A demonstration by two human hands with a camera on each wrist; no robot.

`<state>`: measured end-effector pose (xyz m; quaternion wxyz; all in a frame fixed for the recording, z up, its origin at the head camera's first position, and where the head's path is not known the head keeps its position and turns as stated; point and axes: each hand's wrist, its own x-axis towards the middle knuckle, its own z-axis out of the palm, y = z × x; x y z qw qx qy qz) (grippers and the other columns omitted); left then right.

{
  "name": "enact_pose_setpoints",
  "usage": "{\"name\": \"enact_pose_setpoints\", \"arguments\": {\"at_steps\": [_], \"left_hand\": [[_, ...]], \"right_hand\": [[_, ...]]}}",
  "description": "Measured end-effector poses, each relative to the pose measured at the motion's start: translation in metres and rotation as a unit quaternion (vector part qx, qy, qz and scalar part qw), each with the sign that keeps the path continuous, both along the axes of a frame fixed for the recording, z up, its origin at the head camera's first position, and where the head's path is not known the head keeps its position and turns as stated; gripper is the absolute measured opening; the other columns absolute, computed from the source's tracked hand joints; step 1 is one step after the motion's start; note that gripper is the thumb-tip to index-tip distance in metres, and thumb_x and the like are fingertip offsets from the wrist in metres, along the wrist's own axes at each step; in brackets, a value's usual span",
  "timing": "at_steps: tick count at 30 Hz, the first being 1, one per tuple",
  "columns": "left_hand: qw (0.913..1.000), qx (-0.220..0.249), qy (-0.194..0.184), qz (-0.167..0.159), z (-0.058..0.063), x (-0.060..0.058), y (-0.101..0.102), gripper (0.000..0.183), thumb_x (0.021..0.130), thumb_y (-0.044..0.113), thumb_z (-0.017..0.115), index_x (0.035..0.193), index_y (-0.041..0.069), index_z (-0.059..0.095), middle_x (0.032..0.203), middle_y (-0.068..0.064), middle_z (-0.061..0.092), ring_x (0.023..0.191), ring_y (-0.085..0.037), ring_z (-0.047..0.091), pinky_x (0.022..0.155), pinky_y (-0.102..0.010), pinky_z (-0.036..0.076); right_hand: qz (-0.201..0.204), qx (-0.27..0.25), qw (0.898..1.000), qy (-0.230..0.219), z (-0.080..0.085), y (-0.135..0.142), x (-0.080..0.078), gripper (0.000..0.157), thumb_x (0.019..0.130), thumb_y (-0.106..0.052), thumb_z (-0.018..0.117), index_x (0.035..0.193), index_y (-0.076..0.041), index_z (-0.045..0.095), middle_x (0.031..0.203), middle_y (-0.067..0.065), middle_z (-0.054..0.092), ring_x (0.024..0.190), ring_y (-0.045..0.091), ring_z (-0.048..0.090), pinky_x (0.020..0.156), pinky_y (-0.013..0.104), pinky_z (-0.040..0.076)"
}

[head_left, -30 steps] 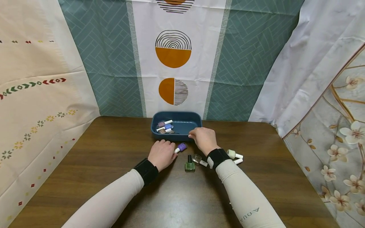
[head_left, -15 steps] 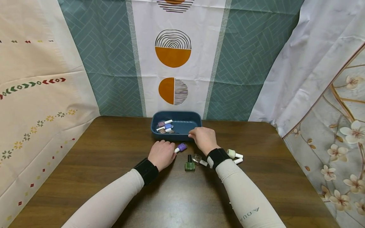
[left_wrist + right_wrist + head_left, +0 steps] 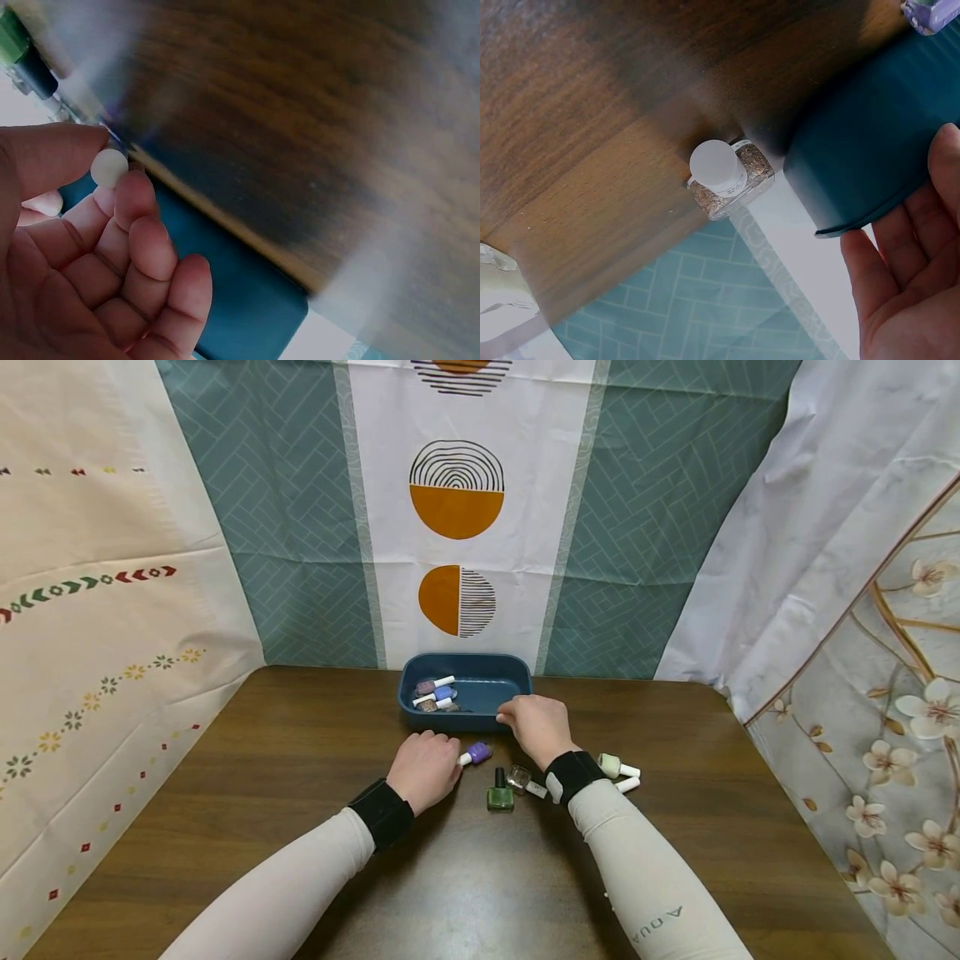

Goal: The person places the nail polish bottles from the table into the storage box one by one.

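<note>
My left hand (image 3: 426,768) pinches the white cap (image 3: 109,168) of a purple nail polish bottle (image 3: 478,752) between thumb and fingers, just in front of a dark blue bin (image 3: 487,722). The other fingers curl loosely in the left wrist view. At the bin's front right corner, my right hand (image 3: 537,723) grips the rim, thumb on the outer wall and fingers over the edge. Several nail polish bottles, among them a blue one (image 3: 444,692) and a mauve one (image 3: 425,687), lie at the left inside the bin.
A green bottle with a black cap (image 3: 500,799) stands beside a clear bottle (image 3: 518,777) lying down. Right of my wrist lie a pale green bottle (image 3: 609,765) and another white cap (image 3: 627,784). The right wrist view has a glitter bottle (image 3: 759,166) near the bin. Curtains hang behind the table.
The purple bottle's body has dipped slightly toward me as my left hand shifted a little. My right hand and the bin look unmoved.
</note>
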<state>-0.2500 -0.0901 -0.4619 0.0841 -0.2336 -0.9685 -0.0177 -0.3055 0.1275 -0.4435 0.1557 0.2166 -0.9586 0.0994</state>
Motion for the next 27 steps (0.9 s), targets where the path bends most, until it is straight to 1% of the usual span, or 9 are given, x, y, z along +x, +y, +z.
{"name": "enact_pose_setpoints", "arguments": {"at_steps": [5, 8, 18, 23, 27], "left_hand": [[1.0000, -0.006, -0.005, -0.004, 0.002, 0.003, -0.001, 0.025, 0.098, 0.028, 0.087, 0.108, 0.007, 0.079, 0.093, -0.007, 0.075, 0.085, -0.025, 0.066, 0.081, -0.040, 0.058], [0.9999, -0.004, -0.001, -0.009, 0.004, 0.006, -0.001, 0.025, 0.098, 0.028, 0.087, 0.108, 0.007, 0.078, 0.093, -0.007, 0.075, 0.084, -0.025, 0.066, 0.081, -0.040, 0.058], [0.9986, 0.008, 0.043, -0.031, 0.015, 0.018, -0.006, 0.024, 0.097, 0.027, 0.088, 0.103, 0.006, 0.077, 0.088, -0.007, 0.074, 0.079, -0.024, 0.065, 0.075, -0.039, 0.057], [0.9977, 0.013, 0.053, -0.040, 0.021, 0.022, -0.010, 0.025, 0.096, 0.027, 0.089, 0.103, 0.006, 0.077, 0.086, -0.006, 0.073, 0.076, -0.023, 0.062, 0.072, -0.037, 0.056], [0.9961, 0.025, 0.069, -0.048, 0.028, 0.026, -0.013, 0.026, 0.094, 0.026, 0.092, 0.101, 0.006, 0.076, 0.084, -0.005, 0.071, 0.073, -0.021, 0.058, 0.070, -0.035, 0.053]], "right_hand": [[-0.003, 0.000, 1.000, -0.002, 0.001, 0.000, 0.000, 0.017, 0.105, -0.028, 0.078, 0.116, -0.020, 0.088, 0.107, 0.001, 0.083, 0.097, 0.023, 0.078, 0.082, 0.045, 0.063], [-0.005, 0.001, 1.000, 0.000, 0.001, 0.001, -0.001, 0.017, 0.104, -0.027, 0.078, 0.116, -0.021, 0.088, 0.106, 0.000, 0.083, 0.097, 0.023, 0.078, 0.081, 0.045, 0.063], [-0.002, -0.001, 1.000, -0.013, 0.002, 0.001, -0.001, 0.017, 0.105, -0.027, 0.078, 0.115, -0.020, 0.088, 0.106, 0.001, 0.083, 0.097, 0.023, 0.078, 0.083, 0.045, 0.062], [0.006, -0.001, 1.000, -0.004, 0.001, 0.001, -0.002, 0.016, 0.105, -0.027, 0.078, 0.114, -0.020, 0.088, 0.105, 0.001, 0.083, 0.095, 0.024, 0.078, 0.080, 0.045, 0.062], [0.008, -0.003, 1.000, 0.003, 0.000, 0.001, -0.001, 0.015, 0.104, -0.027, 0.079, 0.112, -0.020, 0.089, 0.103, 0.000, 0.083, 0.094, 0.023, 0.078, 0.079, 0.045, 0.062]]}}
